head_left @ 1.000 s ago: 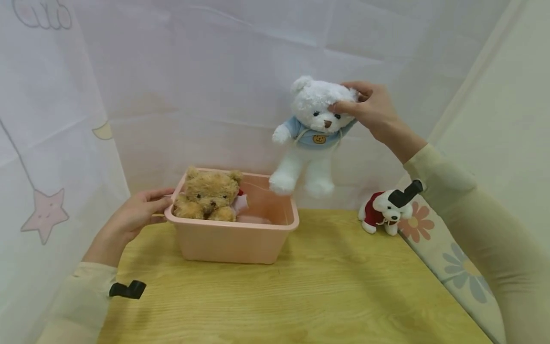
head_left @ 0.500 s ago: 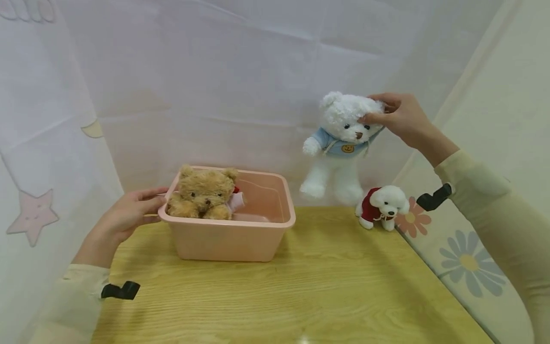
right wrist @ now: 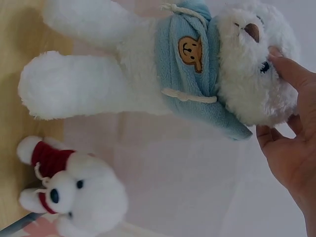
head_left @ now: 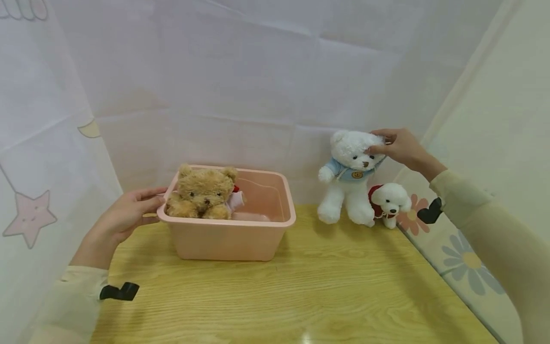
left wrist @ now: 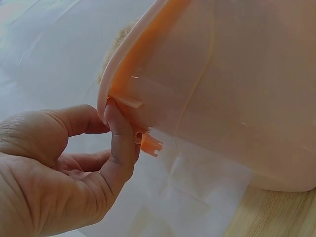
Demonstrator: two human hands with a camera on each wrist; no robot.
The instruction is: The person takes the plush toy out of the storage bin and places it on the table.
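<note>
A white teddy bear [head_left: 350,177] in a blue top stands on the wooden table [head_left: 301,296] at the back right; my right hand [head_left: 395,145] pinches its head by the ear. In the right wrist view the bear [right wrist: 163,79] fills the frame, with my right hand's [right wrist: 291,128] thumb on its face. A small white plush dog [head_left: 388,203] in a red top sits just right of the bear's legs. My left hand [head_left: 129,215] grips the left rim of a pink plastic bin [head_left: 234,239]; thumb and fingers of the left hand [left wrist: 98,143] pinch the bin's lip [left wrist: 123,89]. A brown teddy bear [head_left: 202,193] sits in the bin.
Translucent white curtains with star and moon prints close the back and left sides. A flowered cushion [head_left: 464,267] runs along the table's right edge. Something pink and red lies behind the brown bear in the bin. The dog [right wrist: 74,192] lies close under the white bear.
My right hand has carried the white bear from above the bin rightward and down until its feet reached the table beside the plush dog. My left hand stays on the bin rim.
</note>
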